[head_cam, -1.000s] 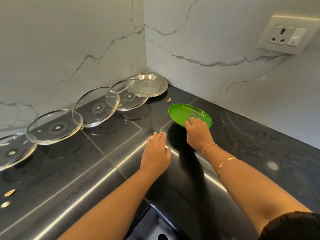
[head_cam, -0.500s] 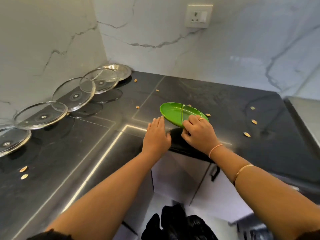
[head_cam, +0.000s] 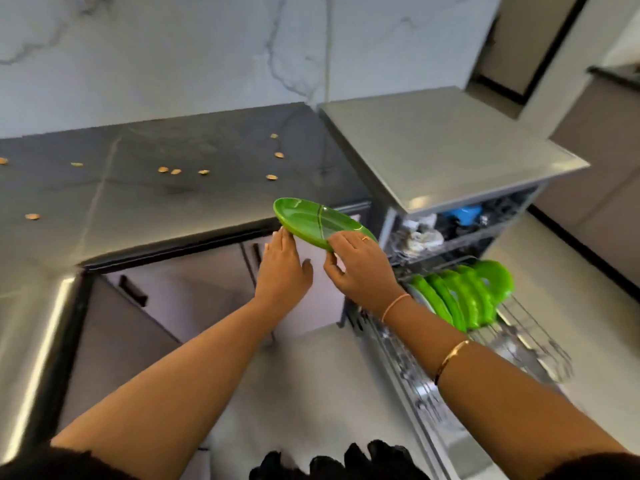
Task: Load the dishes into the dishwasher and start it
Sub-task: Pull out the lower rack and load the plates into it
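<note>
Nearest the camera, both forearms are reaching forward over the floor. The right hand (head_cam: 360, 268) is pinching the green plate (head_cam: 311, 220) at its near rim, fingers lying over the top and thumb tucked below, so this hand is carrying the weight. The left hand (head_cam: 282, 268) is staying flat, its straight fingertips touching the plate's left edge, apparently steadying it rather than gripping. The plate is hanging in the air, tilted, just off the front edge of the counter (head_cam: 173, 188) and above the cabinet doors (head_cam: 194, 289); it is lying on nothing.

To the right, the dishwasher (head_cam: 450, 143) is standing open with its lower rack (head_cam: 533, 344) pulled out. A row of green plates (head_cam: 460, 292) is standing on edge between the tines, which suggests that the held plate is heading for a slot beside them and will need turning upright. Behind, the upper rack (head_cam: 433, 233) is holding items too blurred to name.

Farther back, yellowish bits (head_cam: 272, 177) are lying scattered on the dark counter, with the marble wall (head_cam: 207, 57) rising beyond. Loading looks partly done, with starting yet to come.
</note>
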Demonstrator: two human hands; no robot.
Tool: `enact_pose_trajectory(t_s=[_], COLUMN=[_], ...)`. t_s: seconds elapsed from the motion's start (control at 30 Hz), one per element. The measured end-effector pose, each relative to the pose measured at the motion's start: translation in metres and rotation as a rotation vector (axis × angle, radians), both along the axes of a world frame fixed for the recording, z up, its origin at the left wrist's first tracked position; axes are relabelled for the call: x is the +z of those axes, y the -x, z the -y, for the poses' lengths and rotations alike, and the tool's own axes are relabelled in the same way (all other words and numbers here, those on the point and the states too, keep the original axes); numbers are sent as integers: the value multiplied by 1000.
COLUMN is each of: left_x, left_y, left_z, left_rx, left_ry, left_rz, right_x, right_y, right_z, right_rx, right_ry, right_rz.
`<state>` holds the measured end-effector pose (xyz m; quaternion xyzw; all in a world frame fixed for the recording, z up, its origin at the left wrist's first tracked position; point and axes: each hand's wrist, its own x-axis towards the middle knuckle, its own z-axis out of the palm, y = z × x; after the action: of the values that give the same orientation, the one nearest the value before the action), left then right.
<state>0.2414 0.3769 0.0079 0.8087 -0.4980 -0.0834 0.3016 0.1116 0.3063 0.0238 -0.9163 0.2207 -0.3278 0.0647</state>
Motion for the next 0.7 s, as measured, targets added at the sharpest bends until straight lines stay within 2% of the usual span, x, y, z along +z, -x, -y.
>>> enact_pose_trajectory(t_s=[0.23,0.43,0.7], left_x=[-40,-85,-166], left_y=[127,253,334], left_z=[45,69,98], left_rx=[-252,-376,-405], left_ry=[-165,-415,-620], left_rz=[-7,-44,-61], right_x=[-46,-105,-207], right_y=[151,284,373], right_z=[24,57,96], right_rx=[-230,-341,-494], right_ry=[-302,-686,-1016], right_rz=[-58,-115,-177])
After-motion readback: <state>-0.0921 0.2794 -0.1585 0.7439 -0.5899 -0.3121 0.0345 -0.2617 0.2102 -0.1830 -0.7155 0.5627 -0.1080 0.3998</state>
